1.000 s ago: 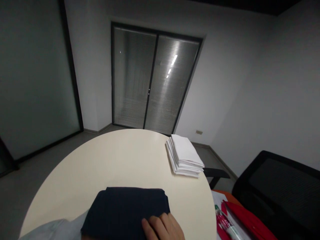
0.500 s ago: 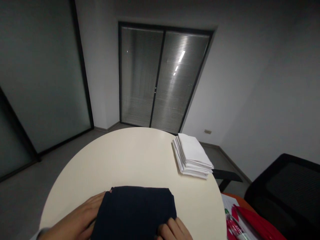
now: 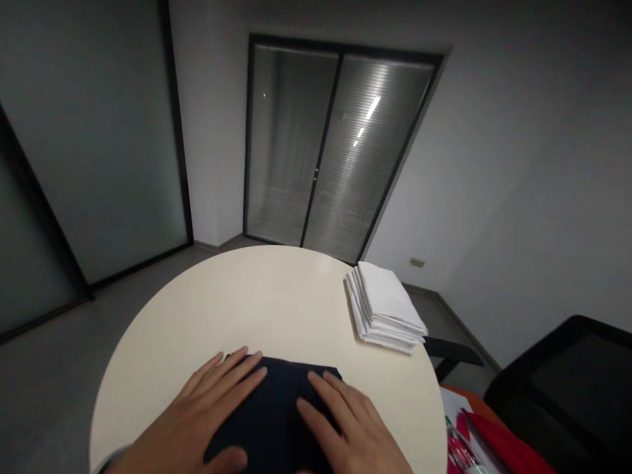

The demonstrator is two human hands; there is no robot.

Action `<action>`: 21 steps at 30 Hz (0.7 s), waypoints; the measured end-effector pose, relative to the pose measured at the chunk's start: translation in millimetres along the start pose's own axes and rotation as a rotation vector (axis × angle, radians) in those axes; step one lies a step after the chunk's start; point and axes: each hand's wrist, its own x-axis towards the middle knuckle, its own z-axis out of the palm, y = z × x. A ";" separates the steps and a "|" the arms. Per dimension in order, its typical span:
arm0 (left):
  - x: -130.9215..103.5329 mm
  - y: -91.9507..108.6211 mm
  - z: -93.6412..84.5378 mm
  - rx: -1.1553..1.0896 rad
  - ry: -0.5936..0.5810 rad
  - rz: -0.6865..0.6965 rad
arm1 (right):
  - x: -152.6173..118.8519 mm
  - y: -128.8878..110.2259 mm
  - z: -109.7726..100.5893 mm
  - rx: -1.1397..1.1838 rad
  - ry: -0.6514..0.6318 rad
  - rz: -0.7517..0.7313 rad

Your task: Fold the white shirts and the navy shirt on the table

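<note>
A folded dark navy cloth [image 3: 276, 408] lies at the near side of the round cream table [image 3: 257, 296], its lower end cut off by the frame. My left hand [image 3: 207, 401] rests flat on the cloth's left part, fingers stretched out and a little apart. On the right part lies my right hand [image 3: 350, 421], with fingers extended over the fabric and pointing away from me. Neither hand grips the cloth. What the cloth is, a garment or a plain sheet, I cannot tell.
A stack of folded white cloths [image 3: 388, 306] sits near the table's right edge. Beyond that edge stand a black mesh chair [image 3: 567, 388] and an orange seat holding papers, a red item [image 3: 508, 438] and a clear bottle [image 3: 461, 451]. Glass panels and a wall lie behind.
My left hand has moved from the cloth's left edge onto its top. My right hand has uncurled from the right edge and now lies spread on the cloth. The view has shifted slightly.
</note>
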 end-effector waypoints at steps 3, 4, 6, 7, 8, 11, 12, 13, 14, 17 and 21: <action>-4.2 9.0 19.3 0.022 -0.066 0.180 | 22.4 -4.4 5.4 0.009 -0.125 0.127; -8.4 5.2 28.6 0.030 -0.061 0.204 | 23.6 -5.7 15.1 0.029 -0.172 0.113; -19.7 -8.4 46.4 0.052 -0.041 0.213 | 17.2 -5.8 39.1 0.073 -0.244 0.052; -25.7 -15.8 52.6 0.066 -0.036 0.199 | 11.1 -4.8 50.2 0.091 -0.264 0.036; -31.1 -22.1 55.7 0.081 -0.037 0.178 | 4.5 -3.4 59.1 0.101 -0.277 0.038; -35.2 -26.2 44.7 0.111 -0.068 0.141 | -10.4 -0.9 70.4 0.100 -0.286 0.070; -30.5 -21.7 36.1 0.115 -0.076 0.132 | -12.4 -1.2 71.0 0.090 -0.284 0.072; -22.6 -14.5 27.0 0.115 -0.084 0.121 | -13.3 -2.1 71.7 0.073 -0.279 0.067; -12.1 -5.3 18.7 0.113 -0.094 0.105 | -13.4 -3.4 73.6 0.048 -0.268 0.057; 22.3 25.1 7.2 0.078 -0.152 0.088 | -14.0 -7.7 90.6 -0.061 -0.147 0.025; 36.4 35.0 25.7 0.025 -0.168 0.199 | -22.6 -9.7 125.5 -0.205 0.207 0.012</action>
